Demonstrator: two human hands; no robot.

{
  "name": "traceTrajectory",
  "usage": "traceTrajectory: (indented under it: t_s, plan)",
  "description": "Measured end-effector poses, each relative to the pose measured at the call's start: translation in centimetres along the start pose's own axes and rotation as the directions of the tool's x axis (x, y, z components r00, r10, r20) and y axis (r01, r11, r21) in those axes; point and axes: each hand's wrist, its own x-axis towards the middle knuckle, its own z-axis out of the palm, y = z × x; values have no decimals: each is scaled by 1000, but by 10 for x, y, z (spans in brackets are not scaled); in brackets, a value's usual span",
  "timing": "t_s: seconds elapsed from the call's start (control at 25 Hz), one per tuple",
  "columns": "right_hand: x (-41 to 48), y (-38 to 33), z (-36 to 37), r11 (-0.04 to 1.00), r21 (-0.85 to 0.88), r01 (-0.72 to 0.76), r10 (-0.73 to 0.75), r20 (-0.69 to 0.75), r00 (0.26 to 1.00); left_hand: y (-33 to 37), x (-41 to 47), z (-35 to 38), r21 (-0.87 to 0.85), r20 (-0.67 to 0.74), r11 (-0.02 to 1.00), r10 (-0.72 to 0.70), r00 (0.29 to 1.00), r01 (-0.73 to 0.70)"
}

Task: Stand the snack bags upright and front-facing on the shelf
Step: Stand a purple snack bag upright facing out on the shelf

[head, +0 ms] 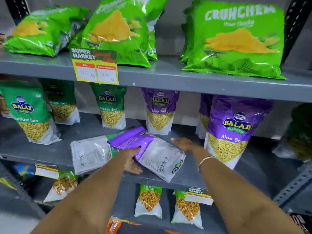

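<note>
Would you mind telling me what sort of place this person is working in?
Most likely a supermarket snack aisle: grey metal shelves carry rows of branded snack bags such as the upright Aloo Sev bag, and a price tag printed "Super Market" hangs from the shelf edge.

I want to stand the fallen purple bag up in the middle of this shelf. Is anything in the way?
Yes: the purple bag lies back-up, overlapping a fallen green-topped bag beside it. Both hands, left and right, are already on it; nothing blocks them.
</note>
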Motion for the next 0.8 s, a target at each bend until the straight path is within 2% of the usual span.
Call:
traceTrajectory:
  t_s: [0.12,0.16,0.32,0.4,0.48,0.64,0.8]
  plan:
    - [15,5,5,999,41,1,-5,77,997,6,14,-1,-138,36,990,28,999,-23]
    - [23,8,8,994,104,-23,12,104,995,7,18,-2,-165,59,986,27,998,-16]
    - [29,11,2,971,221,-94,47,205,978,10,22,-5,-209,82,977,50,995,-32]
    - [14,-1,-6,968,230,-96,40,238,971,14,16,-2,-162,85,984,87,993,-73]
    - [-3,-11,-15,974,207,-92,44,223,974,24,3,0,-108,103,985,148,984,-137]
    - [-19,-13,-25,959,281,-39,-3,145,989,55,-19,3,78,152,947,298,943,-311]
    - [-17,-5,-13,914,385,126,-94,-100,991,77,-24,15,250,186,799,514,837,-546]
